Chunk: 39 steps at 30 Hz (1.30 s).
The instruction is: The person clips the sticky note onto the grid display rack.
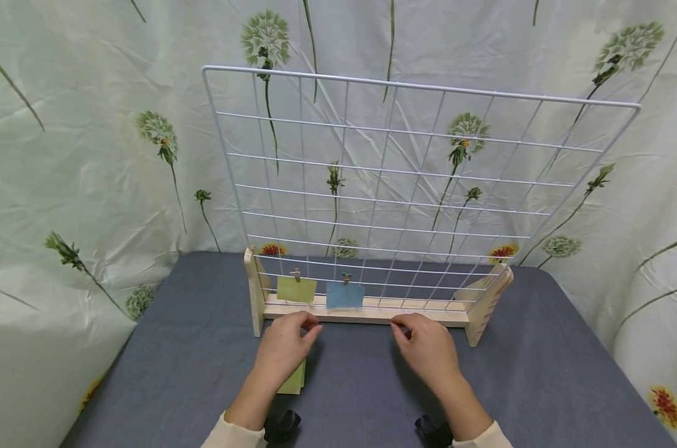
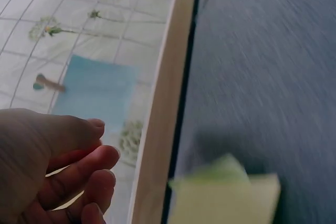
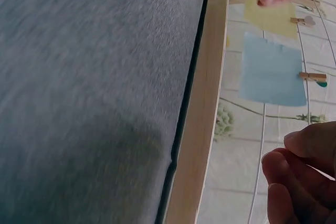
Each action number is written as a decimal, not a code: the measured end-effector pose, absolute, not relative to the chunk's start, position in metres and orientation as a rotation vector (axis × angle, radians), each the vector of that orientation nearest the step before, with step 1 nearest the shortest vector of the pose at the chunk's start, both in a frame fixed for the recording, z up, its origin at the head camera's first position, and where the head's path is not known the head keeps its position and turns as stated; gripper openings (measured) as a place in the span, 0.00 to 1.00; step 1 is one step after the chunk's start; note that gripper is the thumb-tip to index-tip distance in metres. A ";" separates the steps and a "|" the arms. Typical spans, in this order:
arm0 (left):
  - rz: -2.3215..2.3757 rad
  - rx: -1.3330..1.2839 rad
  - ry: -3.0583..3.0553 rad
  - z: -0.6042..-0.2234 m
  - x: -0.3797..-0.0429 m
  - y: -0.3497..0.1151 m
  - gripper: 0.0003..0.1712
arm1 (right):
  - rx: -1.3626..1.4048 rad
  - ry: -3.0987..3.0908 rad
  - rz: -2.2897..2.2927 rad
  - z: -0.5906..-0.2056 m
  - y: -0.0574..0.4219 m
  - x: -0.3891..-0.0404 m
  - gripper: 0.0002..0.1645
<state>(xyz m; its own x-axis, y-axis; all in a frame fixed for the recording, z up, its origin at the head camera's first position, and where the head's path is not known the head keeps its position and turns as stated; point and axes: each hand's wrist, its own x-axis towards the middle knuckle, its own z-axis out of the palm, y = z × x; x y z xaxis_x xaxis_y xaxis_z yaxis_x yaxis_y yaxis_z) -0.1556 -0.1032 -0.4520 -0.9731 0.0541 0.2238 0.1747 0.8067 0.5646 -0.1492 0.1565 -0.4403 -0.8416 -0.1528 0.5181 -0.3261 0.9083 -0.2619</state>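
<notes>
A yellow-green paper note (image 1: 296, 290) and a blue paper note (image 3: 273, 71) hang side by side low on a white wire grid (image 1: 383, 168), each under a small wooden clip (image 3: 313, 76). In front of the yellow-green note is my left hand (image 1: 285, 345), its fingers loosely bent and nothing seen between them. To the right of the blue note hovers my right hand (image 1: 428, 348), thumb and forefinger tips close together, with no object showing in them. Beneath the left forearm lies a stack of yellow-green notes (image 1: 291, 381), partly hidden by the hand.
The grid stands in a wooden base (image 1: 372, 314) with upright side pieces (image 1: 486, 305) at its ends. A dark grey cloth (image 1: 366, 379) covers the table. Behind hangs a pale curtain (image 1: 120, 74) printed with flowers. Black straps (image 1: 282, 426) sit at the wrists.
</notes>
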 end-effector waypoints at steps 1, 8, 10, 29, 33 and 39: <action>-0.886 -0.178 -2.803 -0.453 -0.154 -0.107 0.05 | 0.334 -2.578 0.468 -0.440 0.159 -0.148 0.06; -0.804 -0.162 -2.882 -0.460 -0.144 -0.133 0.08 | 0.259 -2.695 0.475 -0.439 0.173 -0.134 0.05; -0.787 -0.140 -2.903 -0.462 -0.141 -0.140 0.09 | 0.230 -2.749 0.481 -0.438 0.178 -0.129 0.04; -0.681 -0.085 -3.029 -0.461 -0.112 -0.180 0.22 | 0.043 -3.150 0.508 -0.447 0.221 -0.096 0.07; -0.677 -0.025 -3.091 -0.460 -0.106 -0.184 0.33 | 0.009 -3.212 0.522 -0.451 0.228 -0.092 0.09; -0.721 0.123 -3.152 -0.460 -0.102 -0.189 0.44 | -0.063 -3.308 0.540 -0.454 0.237 -0.090 0.09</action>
<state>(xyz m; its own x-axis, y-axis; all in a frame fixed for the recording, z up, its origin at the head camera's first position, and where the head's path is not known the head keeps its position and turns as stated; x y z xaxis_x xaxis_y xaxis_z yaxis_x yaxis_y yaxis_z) -0.1017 -0.1886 -0.4598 -0.9927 -0.0527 -0.1087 -0.0947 0.8980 0.4296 -0.0898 0.2367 -0.4537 -0.9772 0.0032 -0.2121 0.0704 0.9480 -0.3103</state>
